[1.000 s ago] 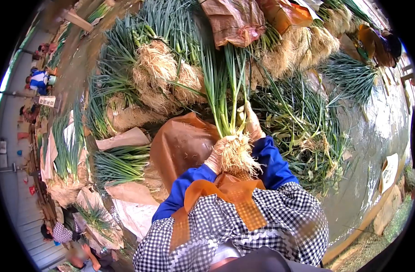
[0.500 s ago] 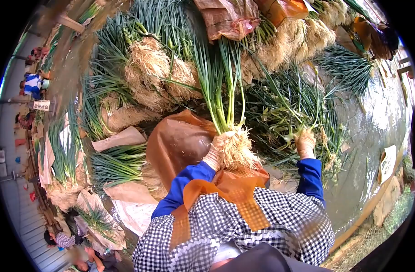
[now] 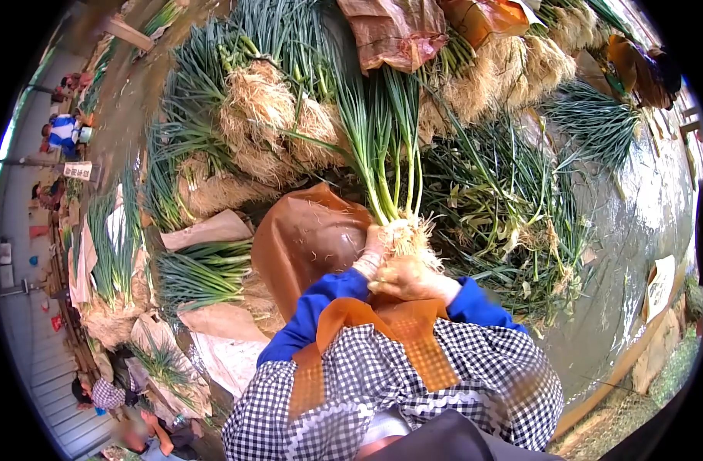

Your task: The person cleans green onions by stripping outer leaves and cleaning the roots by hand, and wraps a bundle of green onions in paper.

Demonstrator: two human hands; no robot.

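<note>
My left hand (image 3: 373, 250) is wrapped round the base of a bunch of green onions (image 3: 386, 180). The leaves point away from me, and the pale, stringy roots (image 3: 413, 234) spread to the right of my fingers. Close below these roots, my right hand (image 3: 409, 278) has its fingers curled shut, near my left wrist. Whatever its fingertips grip is hidden. A shiny brown waterproof apron (image 3: 309, 234) bulges to the left of my left hand, with root scraps stuck to it.
Rooty onion bundles (image 3: 255, 107) lie ahead on the left. Loose leaves and trimmings (image 3: 505, 207) form a pile at the right. Leafy green onions (image 3: 205, 273) rest by brown paper (image 3: 209, 230). Wet ground (image 3: 636, 207) shines farther right. Other people (image 3: 109, 392) are at the far left.
My right hand has left the leaf pile and come left and down to the roots beside my left hand. The left hand keeps its hold on the green onions.
</note>
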